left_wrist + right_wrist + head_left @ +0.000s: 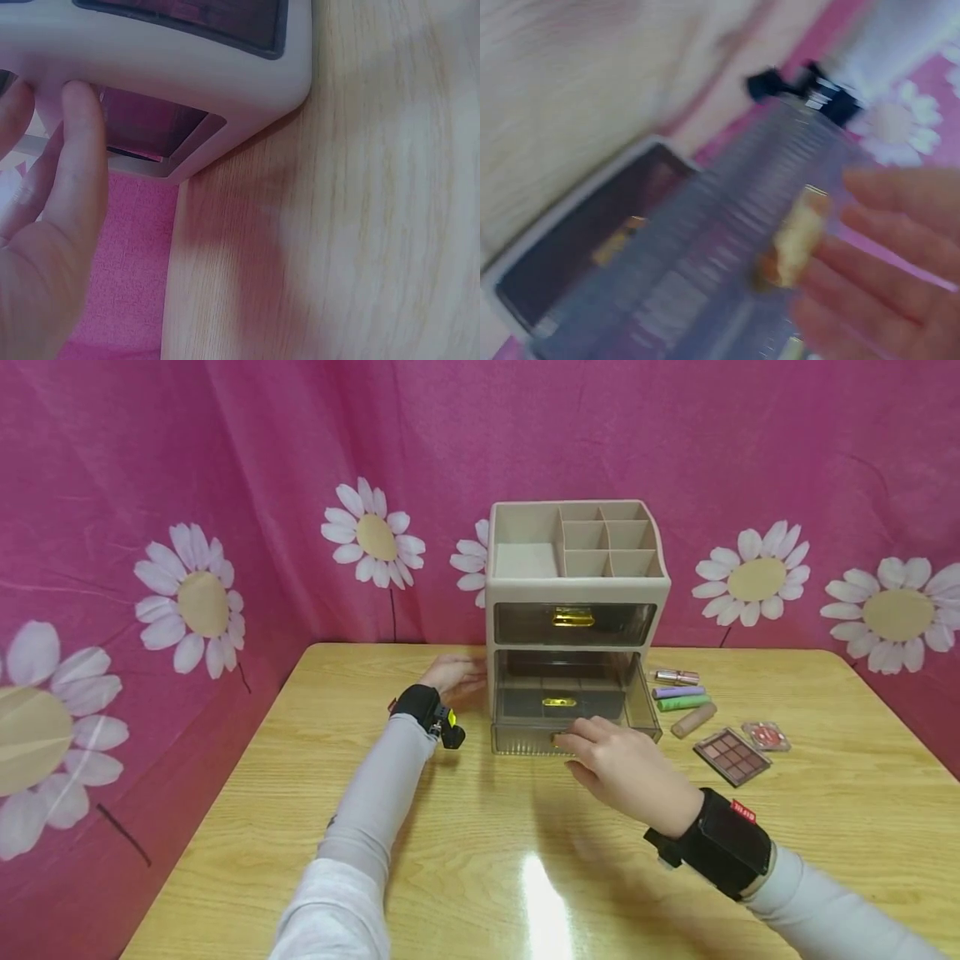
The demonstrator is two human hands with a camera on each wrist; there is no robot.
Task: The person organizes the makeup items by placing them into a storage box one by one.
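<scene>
A cream cosmetics organizer (pixel 578 583) stands on the table. One see-through drawer (pixel 525 741) is pulled out beneath the closed top drawer (pixel 517 625). My right hand (pixel 626 768) is at the pulled-out drawer's front, its fingertips at the gold handle (pixel 799 236). In the blurred right wrist view these fingers look extended rather than curled round the handle. On the organizer's left side is my left hand (pixel 453 673), partly hidden behind the edge in the head view. Its fairly straight fingers (pixel 82 150) rest against the organizer's side in the left wrist view.
Right of the organizer lie a shiny lipstick tube (pixel 677 677), a purple tube (pixel 678 692), a green tube (pixel 684 702) and a beige tube (pixel 693 720). An eyeshadow palette (pixel 732 757) and a red compact (pixel 767 736) lie nearer. A pink flowered curtain (pixel 450 435) hangs behind.
</scene>
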